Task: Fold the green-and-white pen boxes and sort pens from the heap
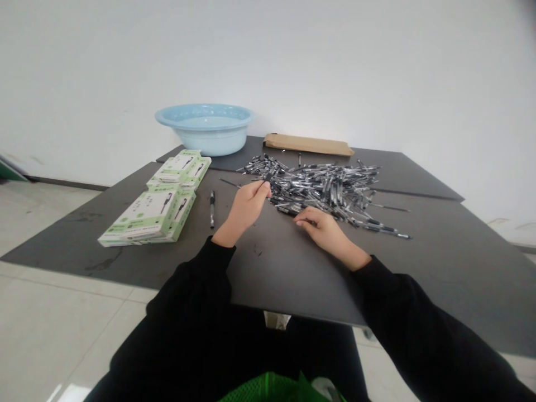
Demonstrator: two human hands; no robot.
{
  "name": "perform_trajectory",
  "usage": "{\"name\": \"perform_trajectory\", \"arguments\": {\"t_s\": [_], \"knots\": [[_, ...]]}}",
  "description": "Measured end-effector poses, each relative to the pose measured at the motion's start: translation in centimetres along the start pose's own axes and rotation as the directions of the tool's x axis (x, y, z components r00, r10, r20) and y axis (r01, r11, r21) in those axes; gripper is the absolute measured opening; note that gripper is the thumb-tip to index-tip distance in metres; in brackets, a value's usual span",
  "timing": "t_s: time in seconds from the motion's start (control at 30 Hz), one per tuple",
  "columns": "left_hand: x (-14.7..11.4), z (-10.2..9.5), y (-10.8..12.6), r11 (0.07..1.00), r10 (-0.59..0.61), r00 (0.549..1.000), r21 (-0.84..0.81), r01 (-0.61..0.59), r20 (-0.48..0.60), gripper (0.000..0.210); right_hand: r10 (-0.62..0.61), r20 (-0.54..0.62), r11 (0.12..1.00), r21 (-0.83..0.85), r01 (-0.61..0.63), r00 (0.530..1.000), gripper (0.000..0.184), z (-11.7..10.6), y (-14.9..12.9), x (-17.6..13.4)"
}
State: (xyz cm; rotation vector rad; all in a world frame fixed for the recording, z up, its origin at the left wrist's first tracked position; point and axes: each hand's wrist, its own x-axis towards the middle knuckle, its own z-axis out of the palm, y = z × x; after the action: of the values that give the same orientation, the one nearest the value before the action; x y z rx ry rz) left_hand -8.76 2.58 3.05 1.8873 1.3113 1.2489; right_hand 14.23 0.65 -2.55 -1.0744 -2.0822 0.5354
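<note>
A wide heap of black-and-clear pens (330, 187) lies loose across the middle of the dark table. At its left edge is my left hand (248, 204), thumb and fingers closed round a pen (268, 177) whose black end sticks out above them. My right hand (320, 228) rests by the near edge of the heap, its fingertips pinched together beside a dark pen (287, 211). Whatever is between those fingertips, if anything, is too small to make out. One single pen (212, 209) lies apart, left of my left hand.
Stacked green-and-white pen boxes (146, 215) sit on the left of the table (285, 273). Behind them stands a light blue basin (209, 134). A flat brown cardboard piece (310, 144) lies at the back near the wall. The table's front edge is close to my body.
</note>
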Motion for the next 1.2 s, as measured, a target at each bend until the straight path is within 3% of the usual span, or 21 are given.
{"name": "perform_trajectory", "arguments": {"t_s": [0.2, 0.53, 0.9, 1.2], "knots": [[-0.4, 0.5, 0.7, 0.999, 0.028, 0.989, 0.021, -0.031, 0.142, 0.034, 0.051, 0.061, 0.995, -0.091, -0.046, 0.997, 0.015, 0.5, 0.4, 0.1], [-0.3, 0.6, 0.5, 0.993, 0.041, 0.991, 0.105, -0.055, 0.131, 0.035, 0.115, 0.083, 0.982, -0.163, -0.101, 0.990, 0.014, 0.9, 0.2, 0.3], [-0.4, 1.1, 0.3, 0.972, 0.091, 0.953, 0.183, -0.148, 0.289, 0.038, 0.094, 0.110, 0.962, -0.267, -0.061, 0.989, 0.008, 1.0, 0.6, 0.5], [-0.3, 1.2, 0.2, 0.967, 0.093, 0.952, 0.203, -0.157, 0.292, 0.038, 0.088, 0.052, 0.962, -0.265, -0.071, 0.995, 0.007, 1.0, 1.3, 0.8]]}}
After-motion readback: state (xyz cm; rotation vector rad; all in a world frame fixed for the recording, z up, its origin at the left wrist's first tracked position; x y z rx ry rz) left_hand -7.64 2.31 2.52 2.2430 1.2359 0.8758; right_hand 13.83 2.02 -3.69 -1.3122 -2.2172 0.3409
